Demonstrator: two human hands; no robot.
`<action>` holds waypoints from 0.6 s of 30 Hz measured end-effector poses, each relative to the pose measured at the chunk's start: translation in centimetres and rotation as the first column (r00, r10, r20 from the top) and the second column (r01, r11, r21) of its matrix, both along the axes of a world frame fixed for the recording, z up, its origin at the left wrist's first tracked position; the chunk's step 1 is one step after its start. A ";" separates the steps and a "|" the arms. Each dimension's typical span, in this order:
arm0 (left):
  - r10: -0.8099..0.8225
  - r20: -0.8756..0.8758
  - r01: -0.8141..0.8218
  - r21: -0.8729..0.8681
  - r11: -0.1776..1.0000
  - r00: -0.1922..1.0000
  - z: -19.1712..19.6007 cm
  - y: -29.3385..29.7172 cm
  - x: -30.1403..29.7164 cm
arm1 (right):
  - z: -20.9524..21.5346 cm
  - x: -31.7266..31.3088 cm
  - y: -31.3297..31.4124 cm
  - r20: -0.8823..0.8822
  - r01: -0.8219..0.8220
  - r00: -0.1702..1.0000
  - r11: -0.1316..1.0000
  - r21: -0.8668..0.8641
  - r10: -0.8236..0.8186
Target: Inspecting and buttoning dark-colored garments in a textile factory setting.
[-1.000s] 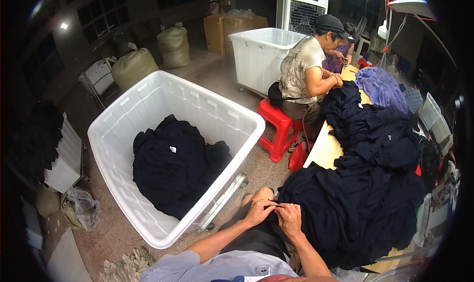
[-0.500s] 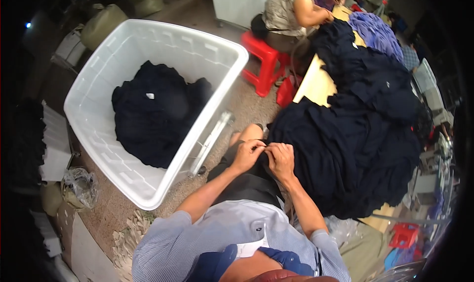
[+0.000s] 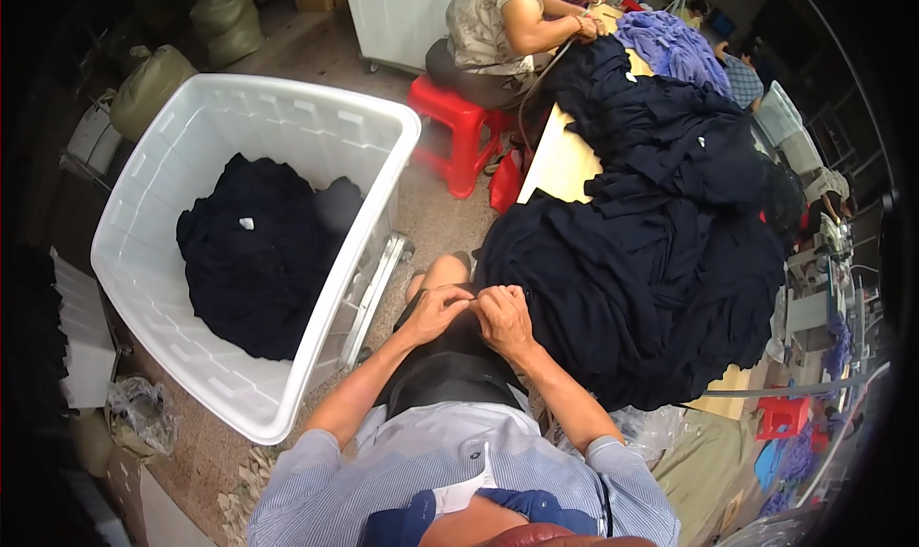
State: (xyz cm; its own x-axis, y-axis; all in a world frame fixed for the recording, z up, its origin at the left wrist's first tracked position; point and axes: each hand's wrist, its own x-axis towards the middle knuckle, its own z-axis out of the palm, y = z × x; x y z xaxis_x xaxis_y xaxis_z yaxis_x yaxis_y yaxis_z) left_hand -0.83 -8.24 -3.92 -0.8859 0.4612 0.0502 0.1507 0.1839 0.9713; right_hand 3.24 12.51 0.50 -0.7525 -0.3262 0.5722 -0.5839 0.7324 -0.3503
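Note:
Above my lap, my left hand (image 3: pixel 436 314) and my right hand (image 3: pixel 504 321) meet with their fingertips pinched together. Whatever lies between the fingers is too small and dark to make out. Just beyond and to the right of my right hand spreads a big heap of dark navy garments (image 3: pixel 637 298), draped over a pale wooden table (image 3: pixel 560 169). To the left stands a large white plastic bin (image 3: pixel 278 421) on a wheeled frame. More dark navy garments (image 3: pixel 254 269), one showing a small white label, lie inside it.
A person (image 3: pixel 498 30) sits on a red plastic stool (image 3: pixel 458 131) at the table's far side, handling cloth. Purple-blue fabric (image 3: pixel 673 49) is piled farther back. Another white bin (image 3: pixel 402 16) and stuffed sacks (image 3: pixel 158 88) stand behind. A red stool (image 3: pixel 782 418) is at right.
My view has shifted, so the bin and table sit farther left in the picture. Both hands stay pinched together, my right hand's fingers now curled more tightly.

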 end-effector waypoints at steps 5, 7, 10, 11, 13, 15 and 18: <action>-0.011 -0.077 0.010 -0.009 1.000 0.997 0.3 0.0 0.1 | -0.4 0.0 0.5 0.069 -0.013 0.997 0.994 -0.107 0.021; -0.008 -0.193 0.006 -0.014 1.000 0.981 0.5 0.0 0.2 | -0.4 0.0 0.8 0.096 -0.018 0.995 0.990 -0.142 0.032; 0.008 -0.153 -0.008 0.004 1.000 0.988 0.6 0.4 0.5 | -0.5 0.0 1.3 0.119 -0.041 0.991 0.991 -0.130 0.057; 0.012 -0.183 -0.013 -0.007 1.000 0.983 0.3 0.4 0.5 | -0.7 0.0 1.3 0.113 -0.036 0.992 0.991 -0.130 0.051; 0.016 -0.178 -0.015 0.007 1.000 0.984 0.2 0.5 0.5 | -0.9 0.1 1.2 0.062 -0.015 0.998 0.997 -0.070 0.019; 0.021 -0.173 -0.017 0.025 1.000 0.985 0.2 0.5 0.4 | -1.1 0.4 1.1 0.046 -0.008 0.999 0.997 -0.074 0.011; 0.003 -0.075 -0.004 -0.017 1.000 0.997 0.5 0.2 0.3 | -1.3 0.4 0.9 0.076 0.013 0.997 0.993 -0.115 -0.004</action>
State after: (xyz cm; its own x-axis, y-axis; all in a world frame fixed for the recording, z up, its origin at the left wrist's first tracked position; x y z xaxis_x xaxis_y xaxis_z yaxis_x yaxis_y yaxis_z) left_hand -0.56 -8.02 -3.43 -0.8817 0.4592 0.1085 0.2220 0.2008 0.9541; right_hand 3.60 13.42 -0.78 -0.7972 -0.2546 0.5474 -0.5467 0.6891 -0.4757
